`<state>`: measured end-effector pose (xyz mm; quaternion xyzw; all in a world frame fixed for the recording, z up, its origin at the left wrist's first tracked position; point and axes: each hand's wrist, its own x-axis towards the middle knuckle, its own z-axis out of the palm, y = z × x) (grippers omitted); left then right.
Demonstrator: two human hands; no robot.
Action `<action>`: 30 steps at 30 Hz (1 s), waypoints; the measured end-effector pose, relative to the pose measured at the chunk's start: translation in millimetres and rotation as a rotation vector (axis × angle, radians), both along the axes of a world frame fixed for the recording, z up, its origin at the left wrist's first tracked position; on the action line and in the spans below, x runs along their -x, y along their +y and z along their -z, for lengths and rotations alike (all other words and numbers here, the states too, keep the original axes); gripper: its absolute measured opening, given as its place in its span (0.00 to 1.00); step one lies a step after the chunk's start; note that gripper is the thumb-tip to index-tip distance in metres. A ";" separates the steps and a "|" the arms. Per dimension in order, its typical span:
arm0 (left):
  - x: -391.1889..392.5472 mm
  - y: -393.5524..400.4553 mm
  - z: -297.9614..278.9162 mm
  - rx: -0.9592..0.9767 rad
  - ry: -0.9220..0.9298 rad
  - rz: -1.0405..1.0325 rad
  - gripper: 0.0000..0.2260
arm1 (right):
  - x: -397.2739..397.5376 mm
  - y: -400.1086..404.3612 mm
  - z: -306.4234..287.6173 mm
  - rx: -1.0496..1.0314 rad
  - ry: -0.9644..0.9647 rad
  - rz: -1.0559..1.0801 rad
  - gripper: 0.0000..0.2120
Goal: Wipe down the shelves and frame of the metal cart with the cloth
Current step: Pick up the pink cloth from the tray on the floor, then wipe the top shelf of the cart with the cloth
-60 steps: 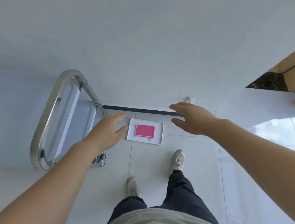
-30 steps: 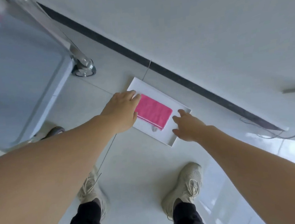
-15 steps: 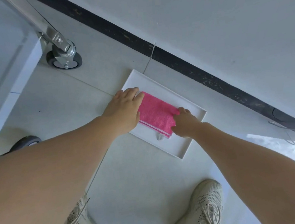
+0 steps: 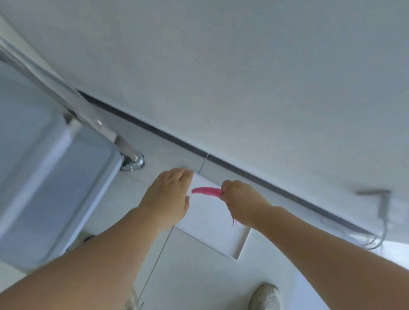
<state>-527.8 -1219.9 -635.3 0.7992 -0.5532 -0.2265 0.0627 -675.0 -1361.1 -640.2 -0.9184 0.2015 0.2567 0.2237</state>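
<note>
My right hand (image 4: 243,201) grips the pink cloth (image 4: 205,192) and holds it lifted above the white tray (image 4: 218,237) on the floor. The cloth sticks out to the left of my fist, and a strip of it hangs below. My left hand (image 4: 171,197) hovers with straight fingers over the tray's left end, just left of the cloth. The metal cart (image 4: 37,154) stands at the left, with a grey shelf, a slanted steel frame tube (image 4: 51,79) and a caster foot (image 4: 132,161) near the wall.
A white wall with a dark baseboard (image 4: 250,178) runs diagonally behind the tray. A plug and loose cable (image 4: 379,218) hang at the right. My shoes (image 4: 264,304) stand on the pale tiled floor at the bottom.
My right hand has closed on the cloth and lifted it off the tray. My left hand has come off the cloth. The view has pulled back and up.
</note>
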 end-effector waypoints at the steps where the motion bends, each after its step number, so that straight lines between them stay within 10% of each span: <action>1: -4.3 -4.0 -29.4 0.029 0.011 -0.012 0.23 | -5.6 -2.8 -34.7 0.007 -0.040 -0.014 0.13; 13: -46.3 -24.9 -447.1 0.336 -0.024 0.090 0.24 | -31.7 26.3 -516.5 0.350 -0.524 0.088 0.10; 18: -57.3 6.7 -593.0 0.439 -0.062 0.125 0.08 | -24.2 68.5 -681.5 0.487 -0.756 0.136 0.11; 30: -38.1 145.3 -743.2 0.683 -0.150 0.079 0.09 | 29.5 180.2 -803.3 0.701 -0.956 0.077 0.13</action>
